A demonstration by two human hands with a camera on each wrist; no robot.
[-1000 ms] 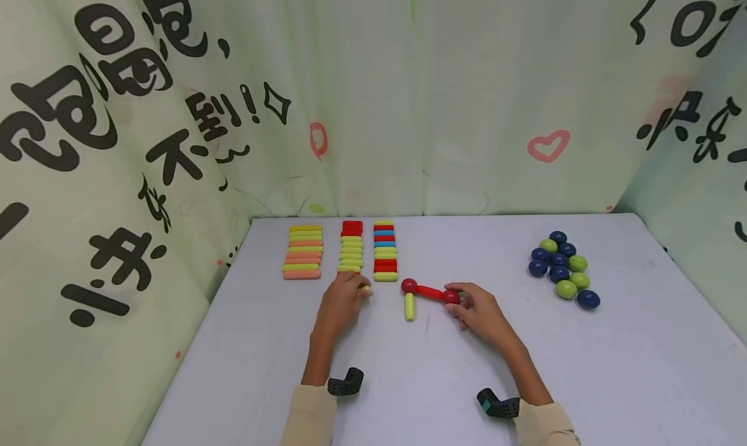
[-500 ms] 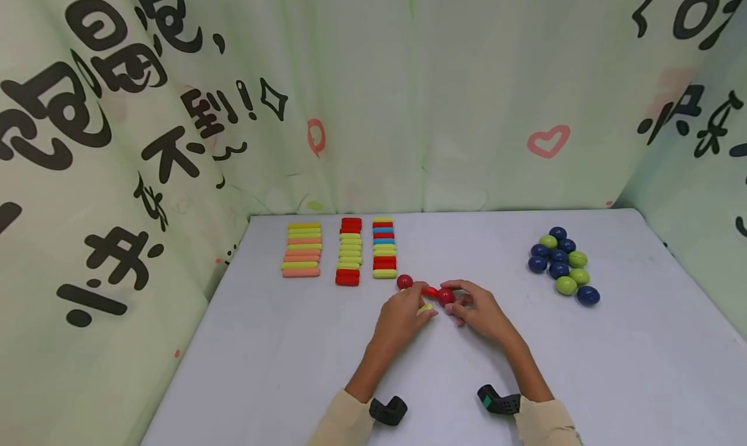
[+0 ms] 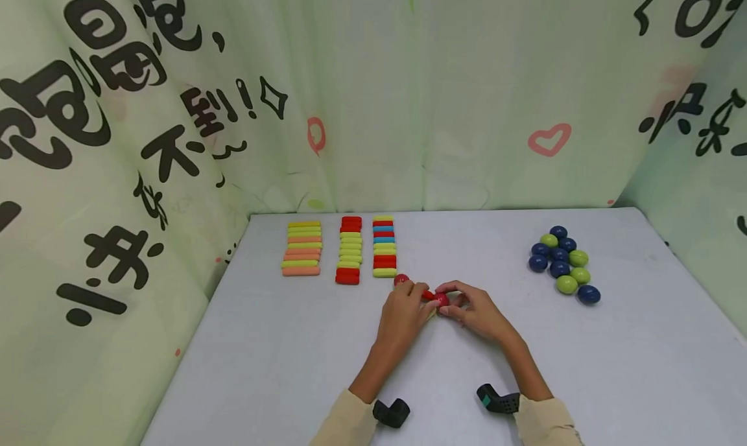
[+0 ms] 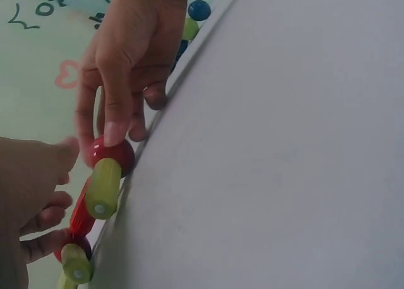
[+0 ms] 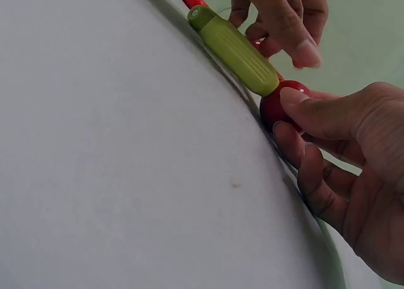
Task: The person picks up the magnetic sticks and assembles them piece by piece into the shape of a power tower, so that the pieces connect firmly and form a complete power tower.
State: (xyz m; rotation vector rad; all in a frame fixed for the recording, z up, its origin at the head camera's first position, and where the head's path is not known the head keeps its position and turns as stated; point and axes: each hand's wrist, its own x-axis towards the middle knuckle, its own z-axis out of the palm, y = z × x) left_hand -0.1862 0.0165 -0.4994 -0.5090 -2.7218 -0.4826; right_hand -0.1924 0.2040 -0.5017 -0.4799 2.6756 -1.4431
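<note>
My right hand [image 3: 480, 311] pinches a red ball [image 3: 441, 299] between thumb and fingers. A yellow-green ribbed rod [image 5: 237, 52] joins this ball and points toward me. A red rod [image 4: 83, 208] runs from it to a second red ball [image 3: 400, 279], which carries another yellow-green rod [image 4: 77, 264]. Over the red rod is my left hand [image 3: 401, 316]. Its thumb stands apart from the near yellow-green rod in the right wrist view, and a fingertip lies at the second ball in the left wrist view. The left hand covers much of the assembly in the head view.
Three columns of rods stand at the back left: yellow and salmon [image 3: 301, 248], red and yellow-green [image 3: 351, 245], and mixed with blue [image 3: 384, 246]. Dark blue and green balls [image 3: 559, 255] cluster at the right on the white table [image 3: 262, 368]. A printed curtain [image 3: 373, 109] hangs behind.
The left hand has moved right from the middle rod column, bringing a yellow-green rod to the held red ball; its thumb is now off that rod. The joined pieces have shifted slightly left.
</note>
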